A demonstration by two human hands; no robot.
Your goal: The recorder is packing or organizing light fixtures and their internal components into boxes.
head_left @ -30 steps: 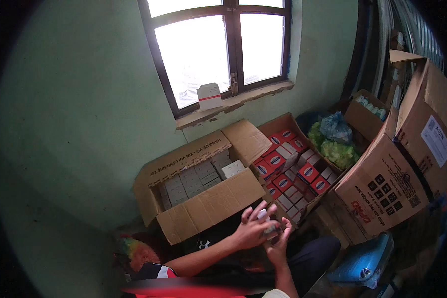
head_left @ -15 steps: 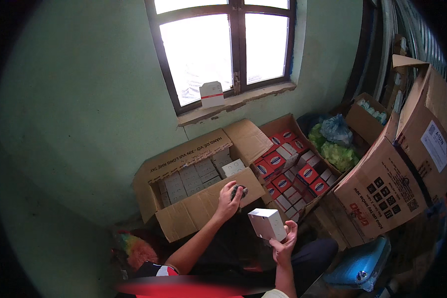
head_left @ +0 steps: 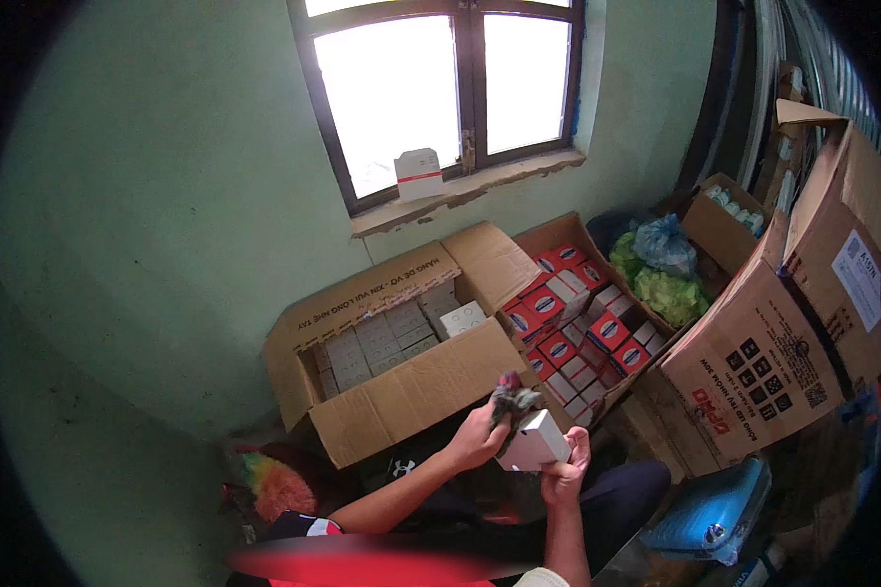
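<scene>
The dark bundle [head_left: 515, 402] in the left hand [head_left: 476, 439] is too blurred for me to make out and hides a corner of the white box [head_left: 535, 445], while the open carton [head_left: 392, 416] masks the grey boxes' [head_left: 380, 338] undersides and the window [head_left: 468, 93] is cut off above.

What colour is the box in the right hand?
White; the box in the right hand shows best in the head view.
</scene>
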